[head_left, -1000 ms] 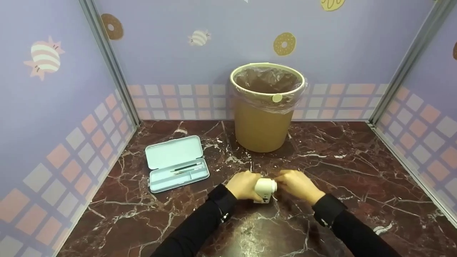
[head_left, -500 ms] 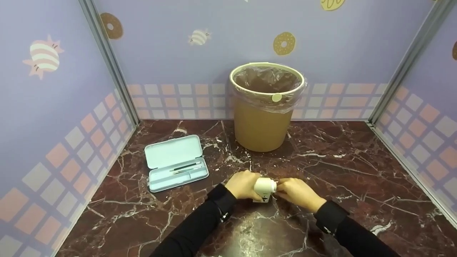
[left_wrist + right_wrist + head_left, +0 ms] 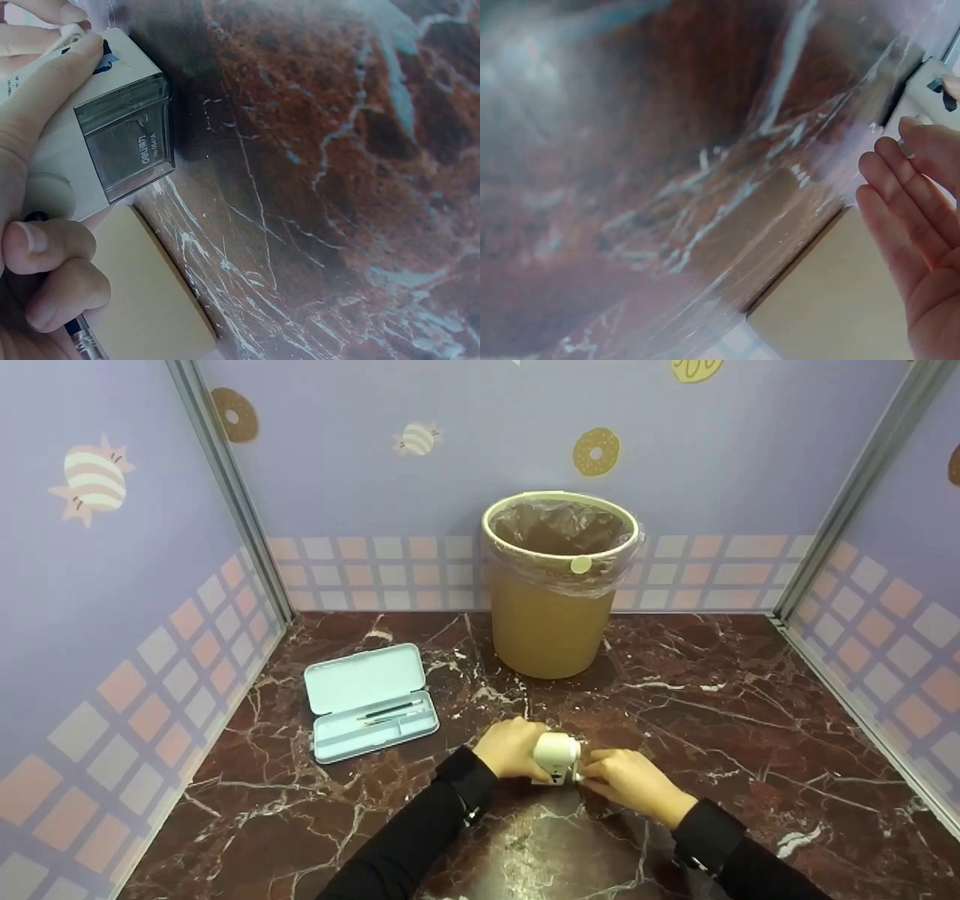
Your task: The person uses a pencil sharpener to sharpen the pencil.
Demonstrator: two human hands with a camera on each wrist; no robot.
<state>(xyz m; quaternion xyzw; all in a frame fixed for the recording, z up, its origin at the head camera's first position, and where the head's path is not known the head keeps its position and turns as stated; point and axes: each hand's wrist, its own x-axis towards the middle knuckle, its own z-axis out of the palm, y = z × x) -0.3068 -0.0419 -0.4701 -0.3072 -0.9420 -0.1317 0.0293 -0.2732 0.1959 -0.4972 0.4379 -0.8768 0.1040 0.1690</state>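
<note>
A white hand-crank pencil sharpener (image 3: pixel 553 751) stands on the table in front of me, a dark print on its side. My left hand (image 3: pixel 512 748) grips it from the left. In the left wrist view its smoky see-through shavings drawer (image 3: pixel 127 131) faces the camera. Below the curled fingers of that hand, the metal-banded end of a dark pencil (image 3: pixel 84 337) shows; the rest is hidden. My right hand (image 3: pixel 628 780) is at the sharpener's right side, thumb and forefinger pinching the small knob of the crank (image 3: pixel 906 148). The other fingers stretch out loosely.
An open light-blue pencil case (image 3: pixel 367 671) with several thin pencils (image 3: pixel 390 711) lies to the left. Behind the hands stands a tan waste bin (image 3: pixel 551 622) lined with a clear bag. Patterned walls (image 3: pixel 360 472) enclose the marble-look table (image 3: pixel 750 697).
My right hand has swung down and toward me with the crank, whose arm now points downward. The left hand and the sharpener have stayed in place.
</note>
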